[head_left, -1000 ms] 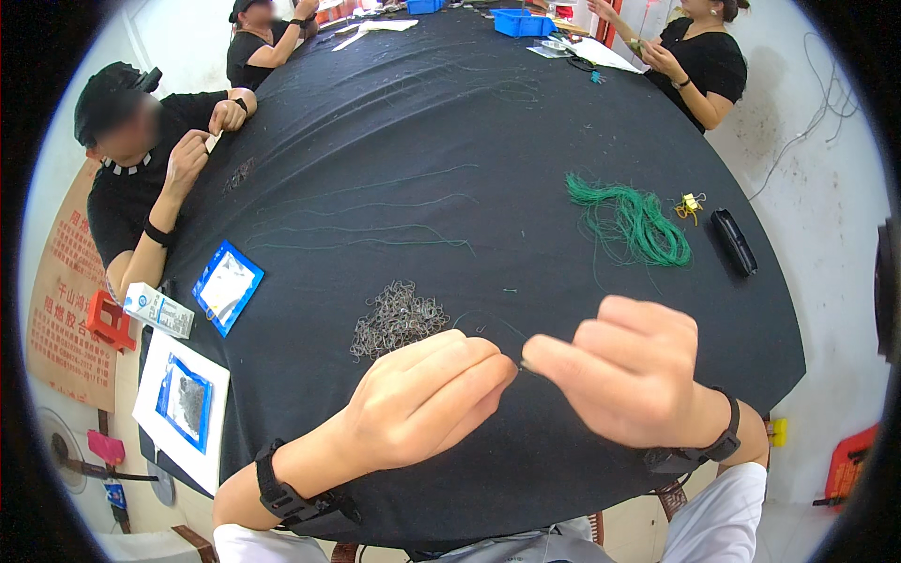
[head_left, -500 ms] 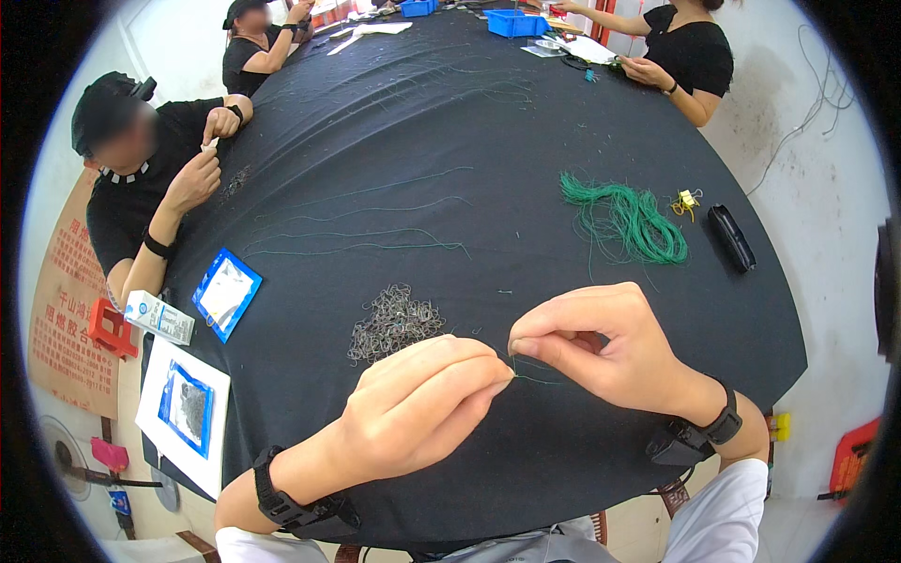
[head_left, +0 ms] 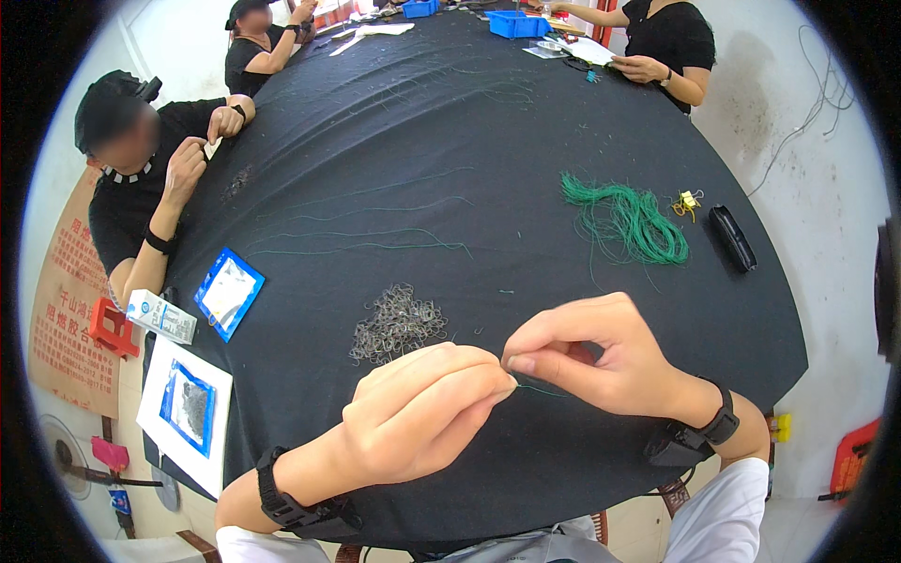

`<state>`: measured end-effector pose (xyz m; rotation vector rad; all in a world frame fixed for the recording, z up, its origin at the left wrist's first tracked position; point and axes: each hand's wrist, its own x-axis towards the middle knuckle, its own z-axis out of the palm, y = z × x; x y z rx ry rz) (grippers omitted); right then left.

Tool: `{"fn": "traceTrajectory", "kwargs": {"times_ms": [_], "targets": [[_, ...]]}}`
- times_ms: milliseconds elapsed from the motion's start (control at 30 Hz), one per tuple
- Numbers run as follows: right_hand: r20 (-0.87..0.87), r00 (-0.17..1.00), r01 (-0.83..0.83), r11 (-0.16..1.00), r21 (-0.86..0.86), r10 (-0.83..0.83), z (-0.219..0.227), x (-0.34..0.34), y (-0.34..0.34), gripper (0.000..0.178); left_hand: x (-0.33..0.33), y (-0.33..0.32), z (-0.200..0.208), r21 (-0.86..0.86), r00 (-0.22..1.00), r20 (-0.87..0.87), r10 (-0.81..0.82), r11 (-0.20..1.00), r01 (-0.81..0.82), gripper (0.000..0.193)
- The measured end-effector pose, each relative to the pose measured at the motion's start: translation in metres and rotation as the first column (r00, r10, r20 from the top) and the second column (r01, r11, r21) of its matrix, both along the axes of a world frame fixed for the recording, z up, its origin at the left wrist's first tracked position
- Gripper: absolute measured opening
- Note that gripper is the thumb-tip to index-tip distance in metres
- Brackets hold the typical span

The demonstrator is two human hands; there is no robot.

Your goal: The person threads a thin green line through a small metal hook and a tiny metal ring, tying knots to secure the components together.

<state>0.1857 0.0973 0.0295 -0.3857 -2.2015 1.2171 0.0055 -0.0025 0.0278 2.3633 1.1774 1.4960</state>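
My left hand [head_left: 422, 403] is closed in a pinch, and a thin green line [head_left: 542, 390] trails rightward from its fingertips. Whether a small hook is also between those fingers is hidden. Just above and touching or nearly touching them, my right hand [head_left: 605, 361] pinches with thumb and forefinger; the bit of line in its grip is barely visible. Beyond my left hand lies a heap of small metal fish hooks [head_left: 399, 324]. A loose bundle of green line [head_left: 648, 230] rests farther off to the right.
Several single strands [head_left: 366, 233] lie across the black tablecloth [head_left: 450, 488]. A yellow binder clip [head_left: 688, 201] and black case [head_left: 732, 238] sit right. Leftward are a blue-edged packet [head_left: 229, 293], a small carton [head_left: 161, 317] and a white board [head_left: 212, 446] bearing another packet. Co-workers sit around the table.
My right hand has come down slightly, bringing its fingertips closer to my left ones. The upright stretch of line between them no longer shows. The co-worker at far right has leaned back.
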Motion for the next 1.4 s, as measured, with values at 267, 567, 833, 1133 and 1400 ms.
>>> {"fn": "traceTrajectory", "kwargs": {"times_ms": [267, 567, 833, 1133, 1400], "targets": [[-0.018, 0.986, -0.164, 0.955, -0.246, 0.165, -0.007, 0.0, -0.008, 0.007, 0.001, 0.0, 0.0, 0.025, 1.0, 0.023, 0.013, 1.0, -0.014, 0.022], [0.02, 0.995, 0.07, 0.807, 0.587, -0.101, 0.002, 0.0, -0.024, 0.015, 0.001, 0.006, -0.011, 0.084, 0.981, -0.053, 0.188, 0.98, -0.183, 0.019], [-0.085, 0.977, 0.194, 0.662, 0.724, -0.194, 0.014, 0.004, -0.01, 0.019, -0.001, 0.007, -0.006, 0.15, 0.986, -0.149, 0.081, 0.987, -0.059, 0.022], [-0.07, 0.99, 0.142, 0.935, 0.325, -0.125, 0.001, 0.0, 0.0, 0.008, 0.003, 0.006, -0.006, 0.09, 0.994, -0.069, 0.088, 0.993, -0.082, 0.019], [-0.09, 0.983, 0.184, 0.905, 0.384, -0.162, 0.002, 0.0, 0.001, 0.01, 0.003, 0.006, -0.006, 0.085, 0.992, -0.074, 0.102, 0.992, -0.096, 0.017]]}}
